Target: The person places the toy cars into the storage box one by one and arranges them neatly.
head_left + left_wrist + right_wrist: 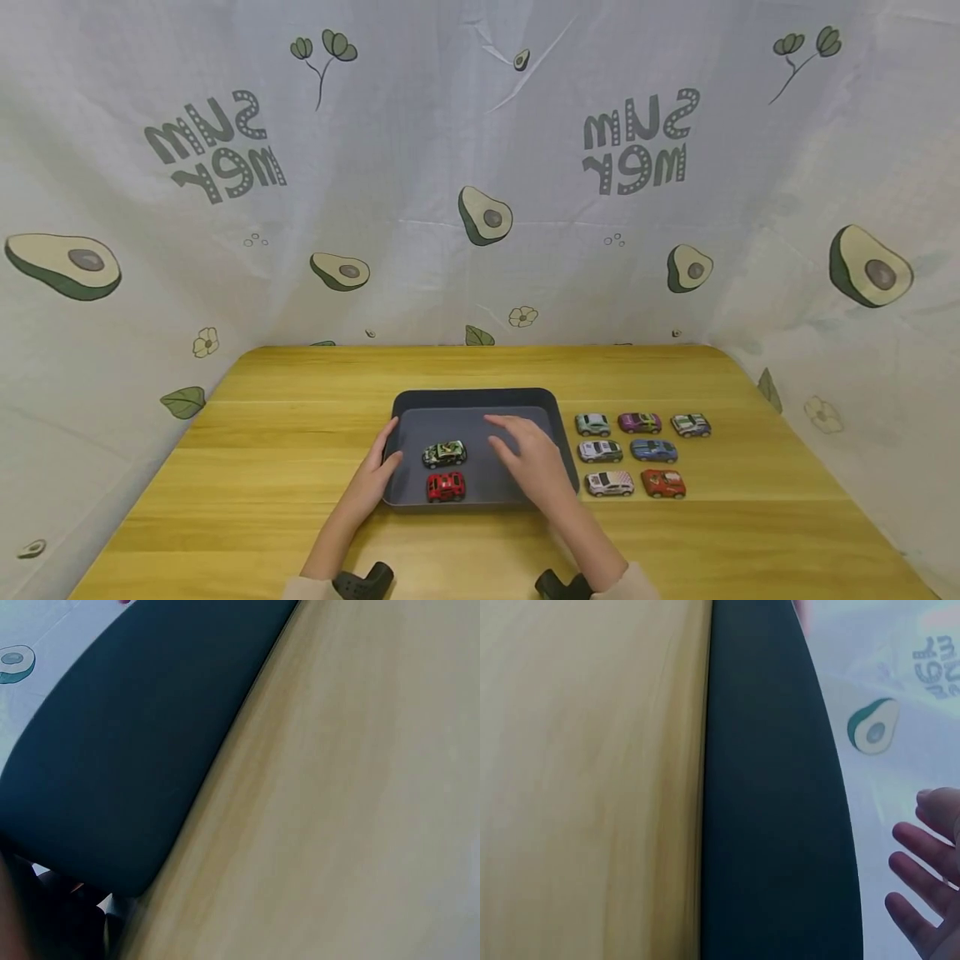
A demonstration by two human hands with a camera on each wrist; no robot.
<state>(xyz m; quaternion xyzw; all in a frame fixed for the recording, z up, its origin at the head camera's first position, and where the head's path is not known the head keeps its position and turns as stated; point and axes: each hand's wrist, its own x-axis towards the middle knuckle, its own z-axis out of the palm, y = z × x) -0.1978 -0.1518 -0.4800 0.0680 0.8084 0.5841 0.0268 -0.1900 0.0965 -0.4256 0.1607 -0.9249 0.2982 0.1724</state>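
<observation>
A dark grey tray (450, 422) stands on the wooden table, its outer wall filling much of both wrist views. My left hand (367, 479) holds the tray's left side, thumb over the rim and fingers along the outside. Inside the tray, left of the middle, are a black-and-green patterned toy car (444, 453) and, nearer me, a red toy car (446, 487). Over the tray's right half is my right hand (534, 462), its fingers spread and holding nothing. The right wrist view shows those loose fingers (922, 847) above the rim.
Right of the tray, several toy cars stand in rows on the table (300, 433), among them a purple car (640, 422), a blue car (654, 450), a red-orange car (663, 483) and a white car (609, 483). A printed curtain (420, 150) hangs behind the table.
</observation>
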